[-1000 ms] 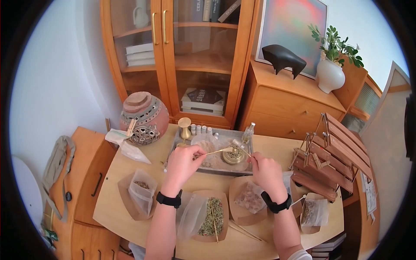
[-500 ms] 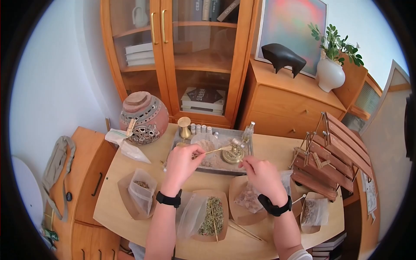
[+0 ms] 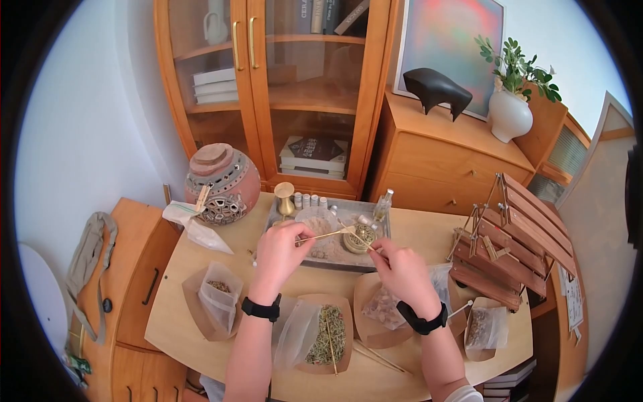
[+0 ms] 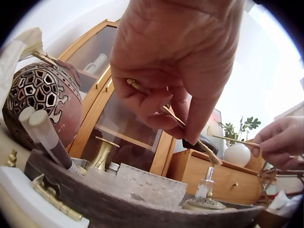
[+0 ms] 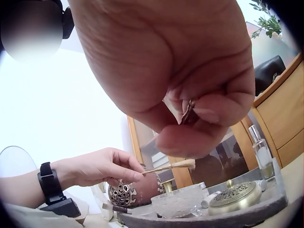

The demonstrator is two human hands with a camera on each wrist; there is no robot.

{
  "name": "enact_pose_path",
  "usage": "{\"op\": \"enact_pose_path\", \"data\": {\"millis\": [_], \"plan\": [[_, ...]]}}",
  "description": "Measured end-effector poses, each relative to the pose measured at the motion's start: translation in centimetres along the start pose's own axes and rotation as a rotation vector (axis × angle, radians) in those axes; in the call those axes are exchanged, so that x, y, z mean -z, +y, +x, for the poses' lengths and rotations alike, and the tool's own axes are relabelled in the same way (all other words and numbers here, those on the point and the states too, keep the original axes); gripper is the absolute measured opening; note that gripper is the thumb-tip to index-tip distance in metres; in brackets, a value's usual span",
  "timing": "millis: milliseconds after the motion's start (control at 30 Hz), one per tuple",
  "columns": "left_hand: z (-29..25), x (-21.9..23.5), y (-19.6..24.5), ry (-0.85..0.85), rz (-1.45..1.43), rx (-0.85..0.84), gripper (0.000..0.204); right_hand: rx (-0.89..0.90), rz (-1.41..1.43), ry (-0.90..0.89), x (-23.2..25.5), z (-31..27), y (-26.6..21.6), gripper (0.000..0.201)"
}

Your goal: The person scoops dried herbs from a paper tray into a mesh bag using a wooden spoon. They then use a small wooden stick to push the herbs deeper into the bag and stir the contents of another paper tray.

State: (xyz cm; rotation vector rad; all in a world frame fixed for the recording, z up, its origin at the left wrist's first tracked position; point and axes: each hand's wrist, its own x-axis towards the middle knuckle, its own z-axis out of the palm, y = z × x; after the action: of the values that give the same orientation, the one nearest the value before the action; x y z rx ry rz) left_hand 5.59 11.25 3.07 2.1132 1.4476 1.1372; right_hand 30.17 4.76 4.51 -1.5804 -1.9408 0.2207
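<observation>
My left hand (image 3: pixel 278 251) pinches a small brush (image 4: pixel 209 153) with a slim brass handle, its pale bristles pointing right. Between the thumb and fingertips of my right hand (image 3: pixel 405 275) is a thin brass stick (image 4: pixel 232 141); its far end slants up to the left, crossing close by the bristles in the head view. Below both tools sits a round brass incense burner (image 5: pixel 235 195) with a pierced, knobbed lid, on a grey tray (image 3: pixel 315 262). In the right wrist view, the fingers hide most of the stick.
On the tray stand a clear bowl (image 5: pixel 178 202), a brass goblet (image 3: pixel 284 195), small vials and a glass bottle (image 3: pixel 383 204). A pierced clay pot (image 3: pixel 224 181) is at the left, a slatted wooden rack (image 3: pixel 495 254) at the right. Nearer lie paper trays, one with dried herbs (image 3: pixel 327 335).
My right hand has shifted left and slightly nearer, bringing the stick across toward the brush tip. My left hand with the brush has barely moved.
</observation>
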Motion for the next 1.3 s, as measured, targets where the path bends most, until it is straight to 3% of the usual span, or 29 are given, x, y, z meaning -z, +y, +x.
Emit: {"op": "enact_pose_path", "data": {"millis": [200, 300, 367, 600, 700, 800, 867, 900, 967, 1000, 1067, 1300], "plan": [[-0.1, 0.0, 0.1, -0.003, 0.028, -0.004, 0.010, -0.055, 0.037, 0.069, -0.7, 0.1, -0.1, 0.013], [-0.1, -0.1, 0.0, -0.016, 0.010, -0.020, 0.009, 0.025, -0.187, -0.067, -1.2, 0.0, 0.7, 0.015], [-0.1, -0.2, 0.0, -0.017, 0.000, -0.023, 0.009, -0.071, 0.054, 0.097, -0.6, 0.2, 0.1, 0.018], [-0.1, -0.2, 0.0, -0.035, 0.017, -0.027, 0.009, -0.029, -0.071, 0.011, -1.2, 0.1, 0.7, 0.019], [-0.1, -0.2, 0.0, -0.030, 0.005, -0.026, 0.009, -0.064, 0.030, 0.085, -0.9, 0.1, 0.1, 0.019], [0.0, -0.2, 0.0, -0.037, 0.006, -0.025, 0.009, -0.026, -0.182, -0.052, -1.6, -0.1, 1.2, 0.019], [-0.2, -0.2, 0.0, -0.032, 0.008, -0.019, 0.009, -0.090, -0.019, 0.108, -1.0, 0.2, 0.4, 0.019], [-0.1, -0.1, 0.0, -0.036, 0.015, -0.017, 0.009, -0.089, -0.018, 0.106, -1.3, 0.1, 0.9, 0.019], [-0.1, -0.1, 0.1, -0.040, 0.023, -0.017, 0.009, -0.052, -0.198, -0.076, -1.8, -0.2, 1.9, 0.018], [-0.1, -0.1, 0.0, -0.039, 0.018, -0.020, 0.009, -0.054, -0.197, -0.075, -1.8, -0.2, 1.9, 0.018], [-0.1, -0.1, 0.0, -0.036, 0.011, -0.019, 0.009, -0.101, -0.124, 0.119, -1.6, 0.0, 1.3, 0.016], [-0.2, -0.2, -0.4, -0.014, 0.002, -0.026, 0.009, -0.108, -0.044, 0.163, 0.1, 0.1, -0.3, 0.014]]}}
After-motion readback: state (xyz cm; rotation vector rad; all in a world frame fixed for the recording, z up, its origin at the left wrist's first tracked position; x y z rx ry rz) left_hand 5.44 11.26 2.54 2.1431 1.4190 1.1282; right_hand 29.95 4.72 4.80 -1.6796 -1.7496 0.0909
